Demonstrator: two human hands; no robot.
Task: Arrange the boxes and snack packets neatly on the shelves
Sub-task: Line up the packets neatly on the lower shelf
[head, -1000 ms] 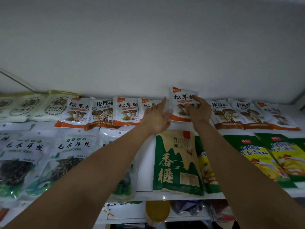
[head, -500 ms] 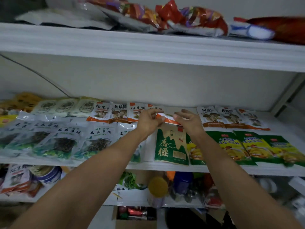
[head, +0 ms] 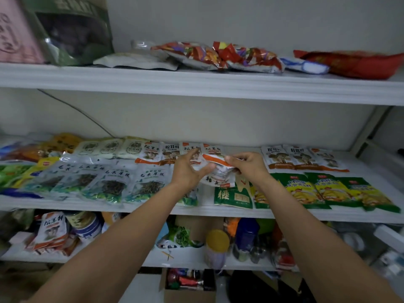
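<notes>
Mushroom packet [head: 218, 171]: white, orange band, held in the air at frame centre, just above the front of the middle shelf [head: 284, 213]. It sits between both hands. Right hand [head: 249, 168] pinches its right end, thumb and fingertips closed on the orange edge. Left hand [head: 187, 171] has its fingers spread and fairly straight, with the thumb tip against the packet's left end; it does not look clamped. The right hand carries the load.

Key relation: the packet's long axis runs left-right, tilted, orange band uppermost. Its print looks upside down, but it is too crumpled to be sure. The gap in the back row [head: 247, 150] lies straight behind it, up-frame and slightly right. My guess is that it goes there after a flip.

Left of the gap, the left mushroom group [head: 170, 150] reads 松茸. The right mushroom group [head: 299, 158] has the same design. Front left, the clear packets [head: 150, 182] read 毛木耳丝. Below the hands is a green bag [head: 231, 195] with 榧 showing. Lower right, the green-yellow packets [head: 328, 189] carry a red logo tag, but the writing is too blurred.
</notes>
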